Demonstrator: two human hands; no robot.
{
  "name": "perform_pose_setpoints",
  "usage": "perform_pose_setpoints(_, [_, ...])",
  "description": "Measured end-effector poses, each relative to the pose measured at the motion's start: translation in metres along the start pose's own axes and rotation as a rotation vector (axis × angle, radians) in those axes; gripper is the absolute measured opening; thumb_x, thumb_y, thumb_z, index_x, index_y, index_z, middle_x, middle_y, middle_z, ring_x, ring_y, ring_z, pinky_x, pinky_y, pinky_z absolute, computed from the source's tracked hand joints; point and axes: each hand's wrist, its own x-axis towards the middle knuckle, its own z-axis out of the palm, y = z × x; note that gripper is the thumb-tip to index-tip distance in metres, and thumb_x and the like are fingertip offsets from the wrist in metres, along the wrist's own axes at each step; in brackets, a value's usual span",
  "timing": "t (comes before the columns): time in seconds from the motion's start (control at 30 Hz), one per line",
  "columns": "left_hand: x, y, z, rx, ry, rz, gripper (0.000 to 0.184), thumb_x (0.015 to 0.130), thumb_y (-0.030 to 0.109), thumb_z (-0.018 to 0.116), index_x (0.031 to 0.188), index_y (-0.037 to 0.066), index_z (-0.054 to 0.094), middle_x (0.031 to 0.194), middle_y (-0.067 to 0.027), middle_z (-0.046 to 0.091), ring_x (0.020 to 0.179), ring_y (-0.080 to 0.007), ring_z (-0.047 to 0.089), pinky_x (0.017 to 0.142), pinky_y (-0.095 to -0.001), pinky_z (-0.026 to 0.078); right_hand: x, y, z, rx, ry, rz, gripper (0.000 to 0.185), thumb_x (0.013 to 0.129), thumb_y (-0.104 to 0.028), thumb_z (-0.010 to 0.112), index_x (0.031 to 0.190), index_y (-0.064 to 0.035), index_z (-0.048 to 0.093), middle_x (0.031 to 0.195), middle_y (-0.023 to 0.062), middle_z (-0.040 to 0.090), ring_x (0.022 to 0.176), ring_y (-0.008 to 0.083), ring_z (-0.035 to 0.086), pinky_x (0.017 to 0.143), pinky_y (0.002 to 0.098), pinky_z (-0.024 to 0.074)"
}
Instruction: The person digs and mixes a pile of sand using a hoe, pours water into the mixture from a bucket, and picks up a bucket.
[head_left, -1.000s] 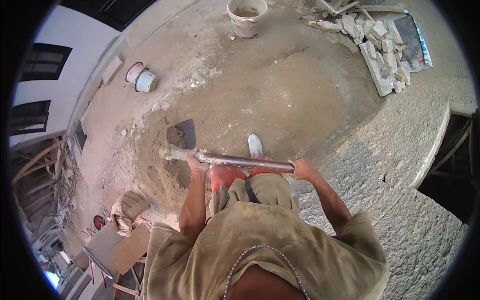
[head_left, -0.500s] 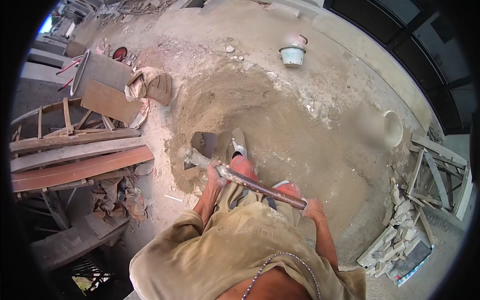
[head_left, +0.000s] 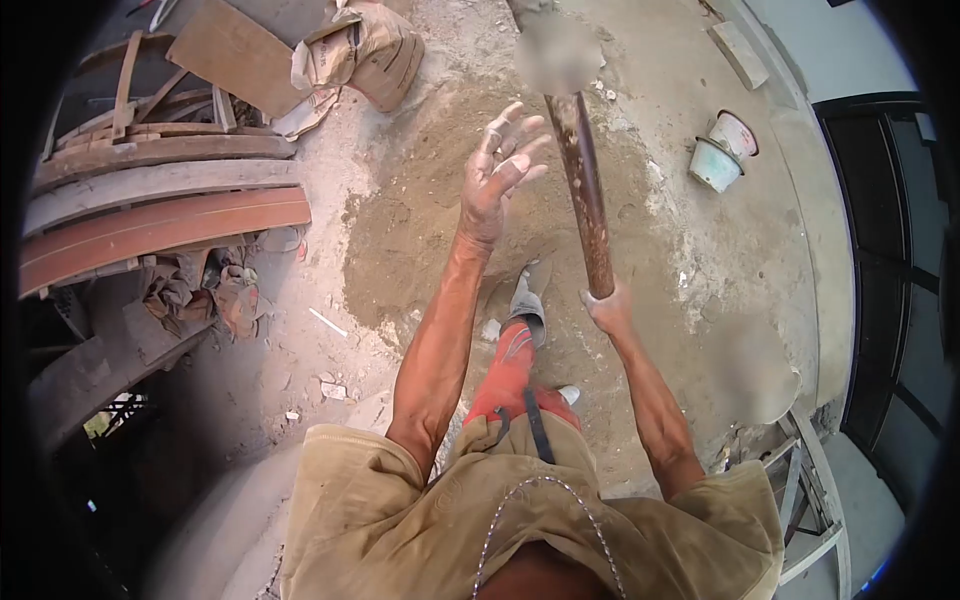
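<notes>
A long brown tool handle (head_left: 582,190) points away from my body, raised above the sandy ground. Wrapped round its near end is my right hand (head_left: 608,305). The handle's far end runs into a blurred patch, with a bit of dark metal showing above it. My left hand (head_left: 508,165) is off the handle, to its left, with fingers spread and nothing in it. Below both hands lies a patch of damp sand (head_left: 400,240), and my shoe (head_left: 530,290) stands on it.
A paper sack (head_left: 375,55) lies at the upper left beside a brown board (head_left: 235,55). Wooden beams (head_left: 170,225) fill the left side. Two small buckets (head_left: 716,165) stand at the upper right. A wooden frame (head_left: 815,490) is at the lower right.
The view has turned. My left hand has let go of the handle and opened. The handle has swung from lying across my body to pointing away from it, still in my right hand.
</notes>
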Motion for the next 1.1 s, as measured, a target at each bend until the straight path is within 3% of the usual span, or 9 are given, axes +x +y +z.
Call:
perform_pose_setpoints(0.07, [-0.014, -0.003, -0.047, 0.055, 0.016, -0.17, 0.07, 0.077, 0.028, 0.057, 0.135, 0.0, 0.028, 0.124, -0.0205, 0.047, 0.111, -0.0283, 0.052, 0.087, -0.0358, 0.045, 0.096, -0.083, 0.024, -0.007, 0.017, -0.232, 0.022, 0.066, -0.017, 0.066, 0.069, 0.0004, 0.053, 0.058, 0.0107, 0.053, 0.052, 0.0194, 0.049, 0.051, 0.0356, 0.0408])
perform_pose_setpoints(0.2, [-0.147, -0.095, -0.161, 0.329, 0.285, -0.612, 0.058, 0.08, 0.026, 0.062, 0.129, 0.004, 0.041, 0.118, -0.014, 0.055, 0.104, -0.0198, 0.054, 0.086, -0.0307, 0.044, 0.266, -0.189, 0.097, 0.091, -0.148, -0.109, 0.026, 0.068, -0.021, 0.068, 0.071, 0.003, 0.059, 0.057, 0.0107, 0.057, 0.05, 0.0199, 0.058, 0.046, 0.0354, 0.0452])
perform_pose_setpoints(0.33, [-0.35, -0.132, -0.221, 0.385, 0.786, -1.063, 0.052, 0.083, 0.026, 0.06, 0.129, 0.008, 0.044, 0.112, -0.0097, 0.058, 0.093, -0.0178, 0.058, 0.07, -0.0281, 0.046, 0.343, -0.147, 0.172, 0.145, -0.255, 0.161, 0.015, 0.07, -0.014, 0.065, 0.071, 0.0003, 0.059, 0.057, 0.0075, 0.057, 0.046, 0.0172, 0.055, 0.041, 0.0354, 0.0424])
perform_pose_setpoints(0.43, [-0.512, -0.132, -0.213, -0.024, 1.498, -1.0, 0.038, 0.085, 0.029, 0.051, 0.117, 0.008, 0.048, 0.09, -0.007, 0.058, 0.072, -0.0215, 0.06, 0.051, -0.0306, 0.048, 0.321, -0.07, 0.21, 0.11, -0.468, 0.47, 0.008, 0.074, -0.009, 0.058, 0.067, -0.0046, 0.055, 0.056, 0.0054, 0.053, 0.045, 0.015, 0.048, 0.042, 0.0329, 0.0402])
perform_pose_setpoints(0.53, [-0.564, -0.1, -0.163, -0.037, 1.666, -1.252, 0.03, 0.084, 0.026, 0.048, 0.105, 0.004, 0.049, 0.089, -0.0103, 0.057, 0.07, -0.0255, 0.058, 0.051, -0.0368, 0.049, 0.26, -0.002, 0.209, 0.064, -0.559, 0.646, 0.011, 0.078, -0.014, 0.053, 0.068, -0.0091, 0.053, 0.053, 0.0031, 0.05, 0.043, 0.0144, 0.046, 0.038, 0.033, 0.0373])
perform_pose_setpoints(0.7, [-0.52, -0.107, -0.201, -0.037, 1.454, -1.048, 0.036, 0.085, 0.025, 0.048, 0.113, 0.002, 0.048, 0.094, -0.0119, 0.059, 0.077, -0.0253, 0.059, 0.056, -0.0359, 0.049, 0.296, -0.019, 0.196, 0.078, -0.552, 0.578, 0.014, 0.077, -0.015, 0.053, 0.065, -0.0086, 0.053, 0.053, 0.0031, 0.05, 0.041, 0.0151, 0.045, 0.038, 0.0331, 0.037])
perform_pose_setpoints(0.83, [-0.351, -0.128, -0.215, 0.158, 0.901, -0.892, 0.04, 0.088, 0.031, 0.048, 0.118, 0.005, 0.047, 0.103, -0.0095, 0.058, 0.086, -0.0219, 0.059, 0.07, -0.0328, 0.047, 0.228, -0.047, 0.145, 0.054, -0.561, 0.546, 0.017, 0.076, -0.016, 0.055, 0.062, -0.0071, 0.053, 0.052, 0.0042, 0.052, 0.039, 0.0157, 0.045, 0.037, 0.032, 0.0353])
perform_pose_setpoints(0.97, [-0.204, -0.165, -0.13, -0.122, 0.37, -0.971, 0.059, 0.086, 0.054, 0.044, 0.121, 0.007, 0.043, 0.107, -0.0104, 0.056, 0.093, -0.0226, 0.058, 0.075, -0.0365, 0.047, 0.079, -0.054, 0.059, 0.177, -0.462, 0.488, 0.013, 0.068, -0.012, 0.062, 0.065, 0.0004, 0.06, 0.055, 0.0069, 0.056, 0.045, 0.0164, 0.052, 0.042, 0.0319, 0.0392])
perform_pose_setpoints(1.1, [-0.144, -0.193, -0.043, -0.508, 0.177, -0.995, 0.066, 0.079, 0.06, 0.05, 0.115, 0.006, 0.044, 0.107, -0.0145, 0.055, 0.092, -0.0302, 0.057, 0.076, -0.043, 0.047, -0.113, -0.027, -0.027, 0.155, -0.423, 0.491, 0.02, 0.067, -0.014, 0.067, 0.077, 0.0005, 0.058, 0.054, 0.0058, 0.055, 0.044, 0.0118, 0.052, 0.04, 0.0281, 0.0406])
